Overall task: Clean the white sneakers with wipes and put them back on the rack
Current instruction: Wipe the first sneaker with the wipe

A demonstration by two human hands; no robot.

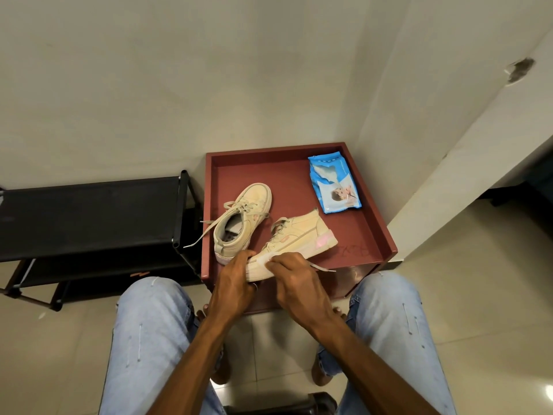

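Two off-white sneakers lie on a dark red tray-top stand (371, 232). One sneaker (242, 223) stands upright at the left, its laces trailing over the stand's edge. The other sneaker (296, 241) lies tipped on its side with the toe toward me. My left hand (235, 283) grips that sneaker's toe from the left. With my right hand (299, 280) I pinch a white wipe (261, 260) against the toe's sole edge. A blue pack of wipes (333, 184) lies at the stand's back right.
A black shoe rack (89, 217) stands left of the stand, against the wall. My knees in light jeans frame the stand's near edge. Walls close in behind and to the right. Tiled floor lies below, and a dark object (299, 405) sits at the bottom edge.
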